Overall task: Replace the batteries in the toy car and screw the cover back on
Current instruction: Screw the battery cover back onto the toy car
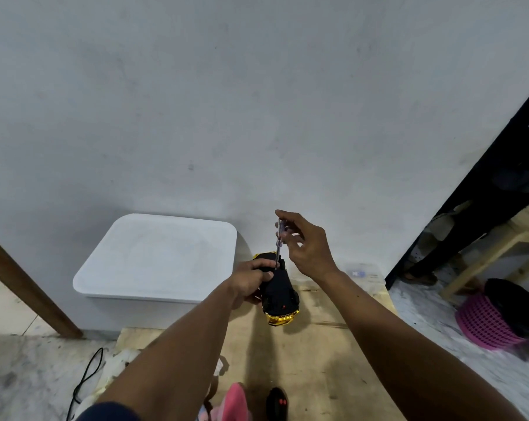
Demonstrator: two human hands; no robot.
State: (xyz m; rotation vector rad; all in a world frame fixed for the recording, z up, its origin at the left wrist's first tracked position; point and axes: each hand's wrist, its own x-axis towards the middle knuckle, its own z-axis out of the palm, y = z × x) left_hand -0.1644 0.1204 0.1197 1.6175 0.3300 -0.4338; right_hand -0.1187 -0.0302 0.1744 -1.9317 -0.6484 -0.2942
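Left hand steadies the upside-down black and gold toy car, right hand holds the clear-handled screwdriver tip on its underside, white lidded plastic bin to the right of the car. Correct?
Only the side is wrong: in the head view the white lidded plastic bin stands left of the black and gold toy car.

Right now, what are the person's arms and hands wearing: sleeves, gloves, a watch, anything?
Both forearms are bare down to the wrists. The left hand and right hand have no gloves, and no watch, ring or band shows. Only a dark blue sleeve edge appears at the left upper arm, at the frame's bottom.

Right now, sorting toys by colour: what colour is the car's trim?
Gold, on the car; head view.
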